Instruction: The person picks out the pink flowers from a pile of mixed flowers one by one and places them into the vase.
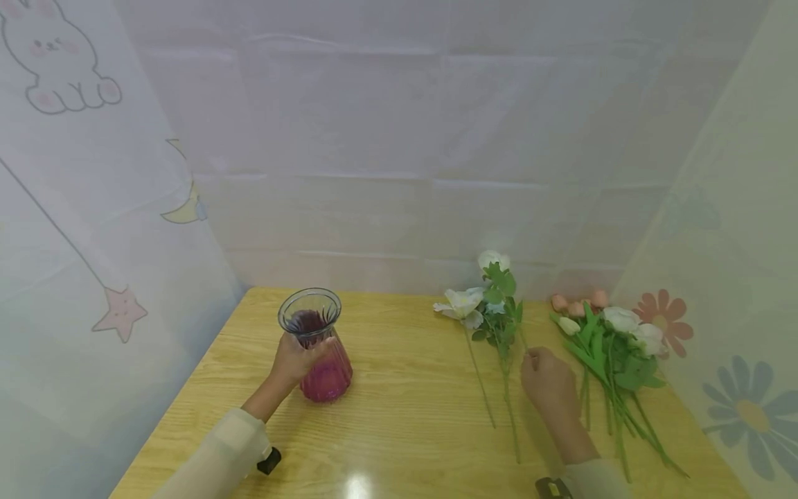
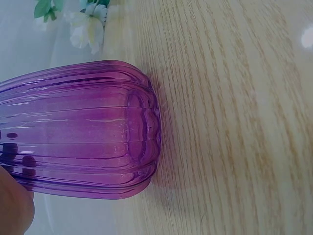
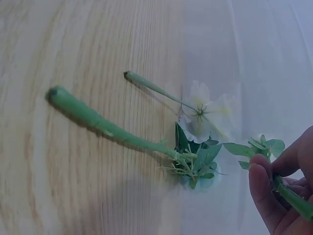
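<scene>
A fluted glass vase (image 1: 327, 378) (image 2: 83, 127), purple-pink below and clearer at its flared rim, stands at the table's left side. My left hand (image 1: 291, 360) grips it just under the rim, thumb across the front; a bit of that hand (image 2: 14, 205) shows in the left wrist view. My right hand (image 1: 548, 384) (image 3: 288, 183) pinches the green stem (image 3: 297, 199) of a leafy white flower (image 1: 492, 259), raised toward the back wall. Just left of it lie an open-petalled white flower (image 1: 463, 305) (image 3: 211, 110) and a pale blue flower (image 1: 495, 307) (image 3: 205, 182) with a thick stem.
A bunch of white flowers (image 1: 621, 319) and peach tulips (image 1: 576, 308) lies at the right of the wooden table (image 1: 405, 430), stems toward the front. Printed cloth walls (image 1: 349, 138) enclose the table's back and both sides.
</scene>
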### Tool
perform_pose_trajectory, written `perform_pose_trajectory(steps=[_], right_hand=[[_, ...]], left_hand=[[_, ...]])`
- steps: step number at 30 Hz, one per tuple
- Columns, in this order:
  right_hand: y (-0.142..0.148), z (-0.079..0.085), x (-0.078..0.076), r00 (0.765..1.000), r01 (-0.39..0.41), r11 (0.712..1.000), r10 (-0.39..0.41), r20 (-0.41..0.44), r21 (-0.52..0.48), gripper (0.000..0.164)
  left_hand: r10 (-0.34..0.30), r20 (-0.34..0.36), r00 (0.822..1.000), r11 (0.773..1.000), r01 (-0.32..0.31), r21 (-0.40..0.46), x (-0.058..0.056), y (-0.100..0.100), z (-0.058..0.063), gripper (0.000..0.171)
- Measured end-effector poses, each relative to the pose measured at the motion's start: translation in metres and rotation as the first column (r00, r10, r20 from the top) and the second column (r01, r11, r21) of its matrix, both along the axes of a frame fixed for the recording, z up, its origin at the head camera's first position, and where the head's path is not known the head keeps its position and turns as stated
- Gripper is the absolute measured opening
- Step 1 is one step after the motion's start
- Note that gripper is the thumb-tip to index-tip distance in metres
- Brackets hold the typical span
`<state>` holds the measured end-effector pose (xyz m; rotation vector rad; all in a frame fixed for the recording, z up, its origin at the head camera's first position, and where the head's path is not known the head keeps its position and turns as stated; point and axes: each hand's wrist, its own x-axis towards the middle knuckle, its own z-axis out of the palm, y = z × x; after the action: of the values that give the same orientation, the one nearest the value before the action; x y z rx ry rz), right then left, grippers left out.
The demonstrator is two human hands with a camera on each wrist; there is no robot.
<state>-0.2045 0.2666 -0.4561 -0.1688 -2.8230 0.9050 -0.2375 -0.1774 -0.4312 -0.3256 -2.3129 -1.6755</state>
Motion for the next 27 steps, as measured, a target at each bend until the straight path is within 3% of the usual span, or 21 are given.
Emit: perform_pose_trajectory(steps=[5,10,27], right_hand=[[-0.006,-0.006,-0.003,1.0,0.001,1.0,0.0,-0.018,0.019,0.039],[-0.013,-0.006,-0.005,1.0,-0.005,1.0,0.005,0.021,0.006,0.039],[-0.03,-0.029,-0.012,0.997,-0.049,0.998,0.046,0.067,0.049,0.032]], left_hand=[[-0.011,-0.009,1.0,1.0,0.011,0.023,-0.001,0.0,-0.001,0.049],[-0.023,-0.015,1.0,0.999,0.023,0.045,-0.002,-0.001,-0.001,0.048],[-0.017,-0.008,1.0,1.0,0.017,0.022,-0.002,-0.001,-0.002,0.051]])
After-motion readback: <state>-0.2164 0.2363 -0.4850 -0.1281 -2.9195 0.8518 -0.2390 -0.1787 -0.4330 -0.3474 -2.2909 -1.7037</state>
